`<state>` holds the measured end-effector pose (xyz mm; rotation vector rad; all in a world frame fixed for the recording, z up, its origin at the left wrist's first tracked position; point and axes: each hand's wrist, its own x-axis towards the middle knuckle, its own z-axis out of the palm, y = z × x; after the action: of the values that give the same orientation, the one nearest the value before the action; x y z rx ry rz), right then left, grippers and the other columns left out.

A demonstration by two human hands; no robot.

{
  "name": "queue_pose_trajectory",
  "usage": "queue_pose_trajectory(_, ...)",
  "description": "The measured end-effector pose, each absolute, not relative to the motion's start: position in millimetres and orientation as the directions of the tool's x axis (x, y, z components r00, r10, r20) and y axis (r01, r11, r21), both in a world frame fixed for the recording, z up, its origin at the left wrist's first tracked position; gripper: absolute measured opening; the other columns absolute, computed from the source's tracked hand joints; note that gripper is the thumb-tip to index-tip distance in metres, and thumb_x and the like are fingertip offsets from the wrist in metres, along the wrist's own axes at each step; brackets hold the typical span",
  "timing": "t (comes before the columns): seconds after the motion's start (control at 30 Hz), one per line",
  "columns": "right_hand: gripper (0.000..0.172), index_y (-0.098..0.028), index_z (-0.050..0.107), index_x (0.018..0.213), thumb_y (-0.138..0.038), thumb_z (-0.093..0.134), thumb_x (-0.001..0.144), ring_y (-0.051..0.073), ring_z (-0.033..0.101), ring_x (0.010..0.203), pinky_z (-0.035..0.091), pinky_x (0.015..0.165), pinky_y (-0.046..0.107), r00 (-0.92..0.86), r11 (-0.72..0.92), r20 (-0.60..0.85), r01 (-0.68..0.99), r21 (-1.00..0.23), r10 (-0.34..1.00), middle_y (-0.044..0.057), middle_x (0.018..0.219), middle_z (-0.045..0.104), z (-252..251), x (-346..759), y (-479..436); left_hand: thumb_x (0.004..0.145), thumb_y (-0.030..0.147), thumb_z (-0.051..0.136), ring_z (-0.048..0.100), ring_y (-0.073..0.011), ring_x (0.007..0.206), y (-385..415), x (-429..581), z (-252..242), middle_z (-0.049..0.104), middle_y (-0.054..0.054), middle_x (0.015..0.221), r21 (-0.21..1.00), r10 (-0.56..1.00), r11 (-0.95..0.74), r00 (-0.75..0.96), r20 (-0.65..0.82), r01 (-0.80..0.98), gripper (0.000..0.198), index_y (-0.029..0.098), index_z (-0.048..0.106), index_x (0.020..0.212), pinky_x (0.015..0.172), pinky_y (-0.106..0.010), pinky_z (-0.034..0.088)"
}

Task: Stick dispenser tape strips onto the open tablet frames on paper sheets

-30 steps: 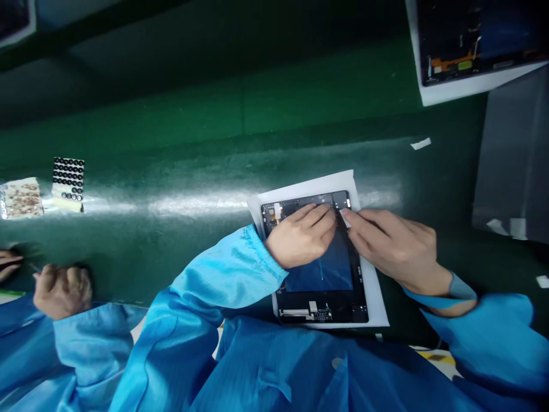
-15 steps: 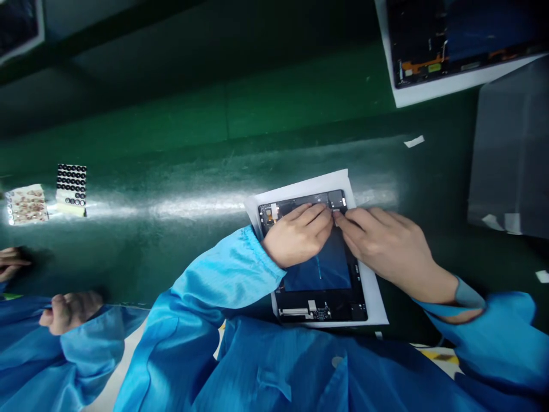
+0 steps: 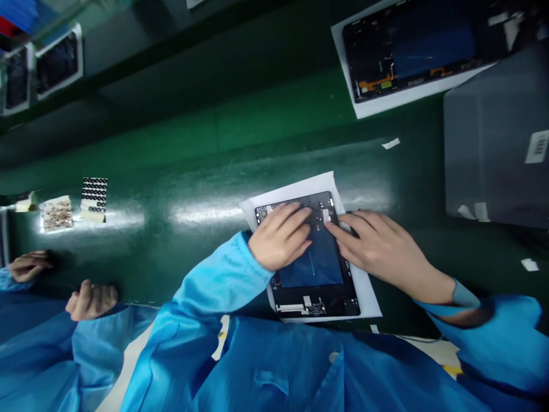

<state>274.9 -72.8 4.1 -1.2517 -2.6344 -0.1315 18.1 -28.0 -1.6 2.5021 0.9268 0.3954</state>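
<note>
An opened tablet [image 3: 315, 257] lies in front of me on a white sheet [image 3: 371, 297], its circuit parts and a dark blue panel facing up. My left hand [image 3: 278, 237] rests over the tablet's upper left part, fingers spread and holding nothing. At the upper right edge is my right hand [image 3: 381, 246], with its index fingertip touching down beside a small white label-like piece [image 3: 326, 216]. Its fingers are stretched out, and nothing shows between them. Part of the tablet's upper left is hidden under my left hand.
Another opened tablet [image 3: 369, 63] sits at the back right on white backing. A grey box [image 3: 493, 143] stands at the right. Leftward lie a sheet of round black stickers [image 3: 94, 191] and a speckled sheet [image 3: 58, 214]. A co-worker's hands [image 3: 92, 300] rest at the left edge.
My hands have drawn apart; my left hand has moved left and its fingers have spread. My right fingertips have parted from the left ones, uncovering the small white piece. The view has shifted.
</note>
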Motion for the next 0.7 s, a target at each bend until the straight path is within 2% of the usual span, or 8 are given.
queue_pose_trajectory(0.07,0.035,-0.012,0.066,0.123,-0.018,0.060,0.090,0.026,0.058,0.103,0.049,0.087,0.040,-0.608,0.638,0.262,0.769,-0.041,0.749,0.013,0.113,0.067,4.1,275.8,-74.8,0.090,0.040,0.071,0.051,-0.0331,0.137,-48.0,-15.7,9.6,0.058,-0.013,0.143,0.741,0.895,-0.319,0.444,0.031,0.591,0.038,0.022,0.067,0.124,0.114,-0.055,0.046)
queue_pose_trajectory(0.13,0.034,-0.012,0.066,0.123,-0.017,0.059,0.090,0.027,0.058,0.105,0.049,0.088,0.040,-0.604,0.636,0.262,0.770,-0.051,0.752,0.015,0.116,0.066,3.8,275.8,-77.1,0.089,0.043,0.072,0.059,-0.0315,0.130,-68.6,-43.6,26.4,0.059,-0.014,0.142,0.910,0.980,0.124,0.096,-0.175,0.395,0.047,0.022,0.064,0.130,0.110,-0.049,0.050)
queue_pose_trajectory(0.17,0.034,-0.011,0.066,0.123,-0.017,0.059,0.090,0.027,0.058,0.105,0.049,0.087,0.040,-0.604,0.636,0.265,0.770,-0.051,0.752,0.015,0.116,0.066,3.4,275.5,-78.0,0.089,0.046,0.071,0.064,-0.0306,0.123,-77.3,-51.5,34.5,0.063,-0.015,0.136,0.915,0.940,0.322,0.031,-0.340,0.244,0.048,0.021,0.065,0.130,0.105,-0.046,0.054)
queue_pose_trajectory(0.23,0.033,-0.011,0.066,0.122,-0.017,0.059,0.090,0.026,0.059,0.102,0.048,0.086,0.038,-0.602,0.638,0.284,0.768,-0.051,0.746,0.015,0.114,0.066,2.1,273.8,-79.0,0.086,0.052,0.073,0.070,-0.0290,0.112,-88.4,-53.0,44.4,0.070,-0.014,0.125,0.823,0.821,0.565,0.064,-0.567,0.047,0.053,0.019,0.066,0.128,0.098,-0.043,0.058)
queue_pose_trajectory(0.33,0.032,-0.012,0.067,0.121,-0.019,0.060,0.091,0.025,0.060,0.100,0.048,0.085,0.037,-0.592,0.628,0.286,0.777,-0.045,0.753,0.014,0.115,0.067,1.4,270.0,-77.8,0.074,0.055,0.082,0.072,-0.0278,0.098,-83.0,-36.1,34.4,0.076,-0.010,0.108,0.790,0.776,0.586,0.156,-0.611,0.179,0.056,0.016,0.073,0.114,0.089,-0.040,0.060)
queue_pose_trajectory(0.5,0.031,-0.017,0.068,0.122,-0.021,0.057,0.093,0.025,0.063,0.104,0.048,0.088,0.039,-0.569,0.611,0.268,0.784,-0.110,0.778,0.012,0.120,0.069,20.9,273.7,-77.9,0.062,0.061,0.085,0.069,-0.0248,0.074,-21.6,-61.5,-1.6,0.075,-0.007,0.082,0.802,0.861,0.451,0.045,-0.507,0.391,0.056,0.012,0.074,0.089,0.072,-0.038,0.059)
queue_pose_trajectory(0.6,0.039,-0.025,0.063,0.132,-0.022,0.055,0.094,0.024,0.064,0.104,0.049,0.092,0.040,-0.492,0.585,0.355,0.776,-0.235,0.795,0.008,0.118,0.070,36.8,292.3,-94.8,0.055,0.067,0.086,0.064,-0.0211,0.062,23.4,-118.8,12.8,0.070,-0.006,0.068,0.765,0.904,0.401,-0.084,-0.419,0.504,0.061,0.013,0.070,0.079,0.062,-0.036,0.055)
queue_pose_trajectory(0.7,0.042,-0.029,0.062,0.133,-0.021,0.057,0.092,0.021,0.067,0.095,0.051,0.089,0.038,-0.354,0.515,0.434,0.785,-0.343,0.829,0.004,0.109,0.072,35.0,326.5,-130.7,0.058,0.072,0.082,0.062,-0.0197,0.062,53.6,-161.4,51.6,0.069,-0.006,0.067,0.702,0.932,0.349,-0.154,-0.327,0.621,0.066,0.011,0.069,0.082,0.063,-0.035,0.054)
